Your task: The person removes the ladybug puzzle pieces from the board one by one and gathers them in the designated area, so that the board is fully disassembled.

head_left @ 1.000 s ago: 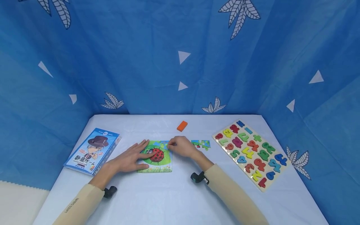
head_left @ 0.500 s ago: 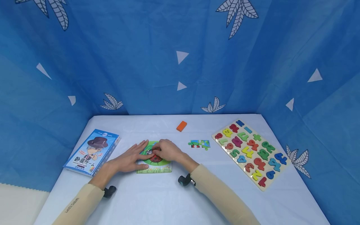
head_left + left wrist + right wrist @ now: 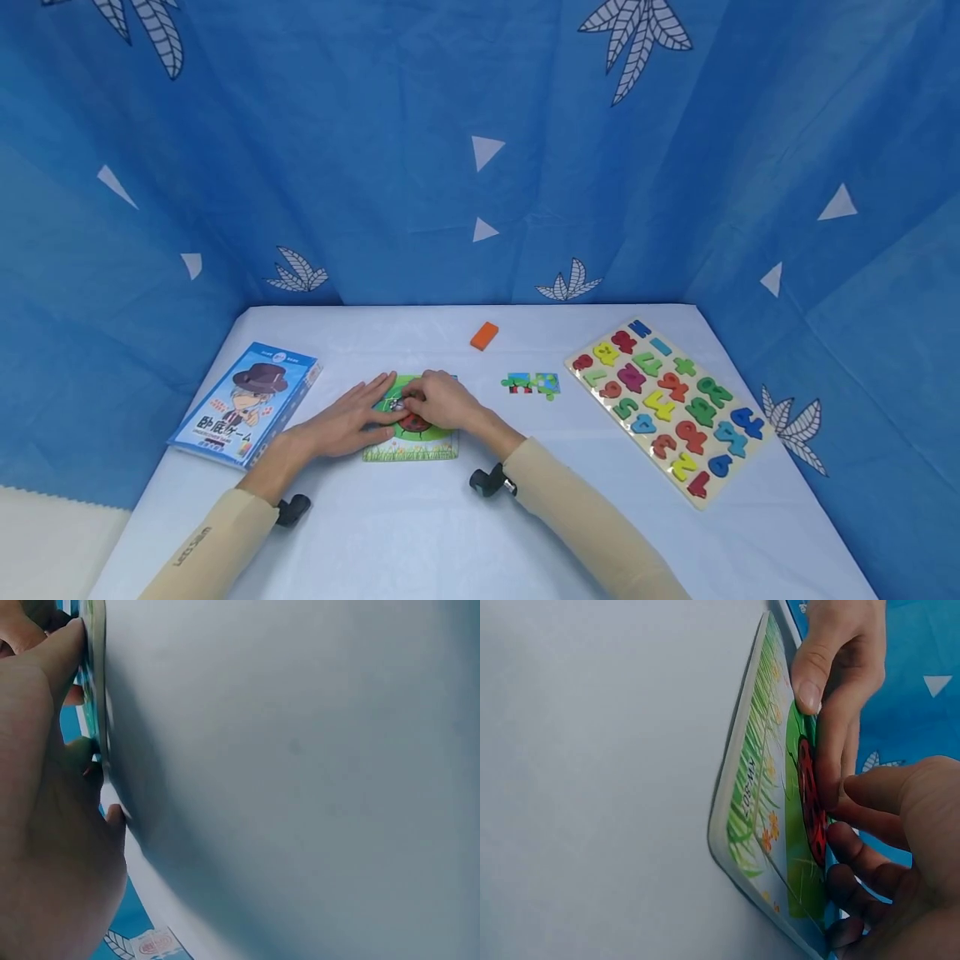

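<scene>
Head view shows us the ladybug puzzle [image 3: 412,452] on the white table [image 3: 375,533], the left hand [image 3: 348,422] spread flat over its left side and the right hand [image 3: 447,402] bent-fingered above the insect picture; whether it pinches a piece, we cannot tell. We judge that a sideways push, or slack left fingers, could slide the puzzle. We read 卧底ゲーム on the blue box [image 3: 243,404], apparently "807" in a printed code [image 3: 748,787], and "LETS" on the left sleeve [image 3: 213,542], its remainder unclear.
</scene>
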A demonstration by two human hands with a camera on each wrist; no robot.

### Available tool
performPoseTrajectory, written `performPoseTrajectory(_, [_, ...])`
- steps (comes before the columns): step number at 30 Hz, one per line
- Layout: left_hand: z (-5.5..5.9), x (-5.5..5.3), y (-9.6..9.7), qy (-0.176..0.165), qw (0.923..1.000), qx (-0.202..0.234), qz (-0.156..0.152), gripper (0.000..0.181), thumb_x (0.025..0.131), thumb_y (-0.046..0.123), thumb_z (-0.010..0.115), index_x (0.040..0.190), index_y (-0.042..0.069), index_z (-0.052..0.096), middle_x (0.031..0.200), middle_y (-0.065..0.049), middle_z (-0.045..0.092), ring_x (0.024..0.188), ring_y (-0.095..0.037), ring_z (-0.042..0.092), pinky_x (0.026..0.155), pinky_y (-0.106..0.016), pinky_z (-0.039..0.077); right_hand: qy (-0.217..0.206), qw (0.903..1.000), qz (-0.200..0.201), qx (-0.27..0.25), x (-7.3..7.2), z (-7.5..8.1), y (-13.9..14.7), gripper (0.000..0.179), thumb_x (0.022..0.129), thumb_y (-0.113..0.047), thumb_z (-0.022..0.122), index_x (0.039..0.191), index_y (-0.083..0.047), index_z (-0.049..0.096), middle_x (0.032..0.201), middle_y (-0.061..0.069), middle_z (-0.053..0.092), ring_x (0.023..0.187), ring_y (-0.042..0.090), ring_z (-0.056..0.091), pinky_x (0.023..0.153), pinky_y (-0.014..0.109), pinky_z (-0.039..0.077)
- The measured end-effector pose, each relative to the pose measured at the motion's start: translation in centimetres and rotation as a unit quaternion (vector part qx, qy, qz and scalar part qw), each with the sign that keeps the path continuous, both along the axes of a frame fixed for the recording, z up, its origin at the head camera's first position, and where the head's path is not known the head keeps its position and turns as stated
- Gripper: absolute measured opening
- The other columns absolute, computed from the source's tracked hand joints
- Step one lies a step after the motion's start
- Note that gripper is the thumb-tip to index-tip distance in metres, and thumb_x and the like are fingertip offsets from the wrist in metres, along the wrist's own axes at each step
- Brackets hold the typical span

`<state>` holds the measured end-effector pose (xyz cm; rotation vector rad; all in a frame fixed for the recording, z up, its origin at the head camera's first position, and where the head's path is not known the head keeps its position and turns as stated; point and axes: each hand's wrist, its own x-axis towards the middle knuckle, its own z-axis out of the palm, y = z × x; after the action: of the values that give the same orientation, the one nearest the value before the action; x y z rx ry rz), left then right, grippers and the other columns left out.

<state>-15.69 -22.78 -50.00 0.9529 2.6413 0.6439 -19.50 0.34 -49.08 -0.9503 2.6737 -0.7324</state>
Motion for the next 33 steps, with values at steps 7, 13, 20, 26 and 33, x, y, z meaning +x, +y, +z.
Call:
performPoseTrajectory(7, [-0.10,-0.30,-0.09,0.010,0.9999,0.003,0.002,0.046,0.100,0.041,0.062,0.143,0.026,0.057,0.167,-0.016,0.014,0.153,-0.042,0.012,0.118,-0.065,0.018,0.006,0.9996,-0.025,0.006,0.25,-0.20,-0.43,0.026,0.101,-0.030,0.061,0.121,-0.018,0.074,0.110,0.001,0.061,0.089,0.010,0.053,0.071,0.022,0.045])
performPoseTrajectory(13, [-0.02,-0.22,-0.11,0.010,0.9998,0.008,0.011,0.045,0.099,0.042,0.062,0.141,0.026,0.059,0.167,-0.017,0.016,0.152,-0.043,0.014,0.115,-0.068,0.021,0.023,0.9993,-0.025,0.014,0.34,-0.14,-0.64,0.026,0.101,-0.031,0.060,0.119,-0.019,0.076,0.144,0.001,0.054,0.126,0.020,0.051,0.098,0.035,0.047])
performPoseTrajectory(20, [0.00,-0.19,-0.13,0.010,0.9998,0.012,0.011,0.045,0.100,0.042,0.062,0.142,0.027,0.059,0.166,-0.018,0.016,0.152,-0.043,0.014,0.115,-0.069,0.022,0.023,0.9996,-0.017,0.006,0.42,0.06,-0.75,0.027,0.102,-0.028,0.060,0.120,-0.015,0.075,0.143,-0.001,0.059,0.130,0.017,0.053,0.108,0.034,0.042])
performPoseTrajectory(26, [0.27,0.02,-0.03,0.007,0.9998,0.015,0.011,0.044,0.100,0.040,0.062,0.141,0.025,0.059,0.166,-0.019,0.014,0.152,-0.045,0.013,0.114,-0.070,0.021,0.021,0.9996,-0.016,-0.004,0.47,0.15,-0.85,0.026,0.102,-0.028,0.060,0.119,-0.015,0.075,0.139,0.000,0.060,0.128,0.018,0.054,0.108,0.036,0.043])
performPoseTrajectory(33, [0.23,0.19,0.06,0.004,0.9996,0.028,0.007,0.043,0.099,0.037,0.063,0.140,0.022,0.061,0.167,-0.022,0.007,0.152,-0.046,0.011,0.116,-0.070,0.019,0.008,0.9996,-0.013,-0.025,0.53,0.07,-0.93,0.034,0.102,-0.028,0.060,0.134,-0.018,0.065,0.138,0.003,0.058,0.123,0.019,0.057,0.101,0.036,0.049])
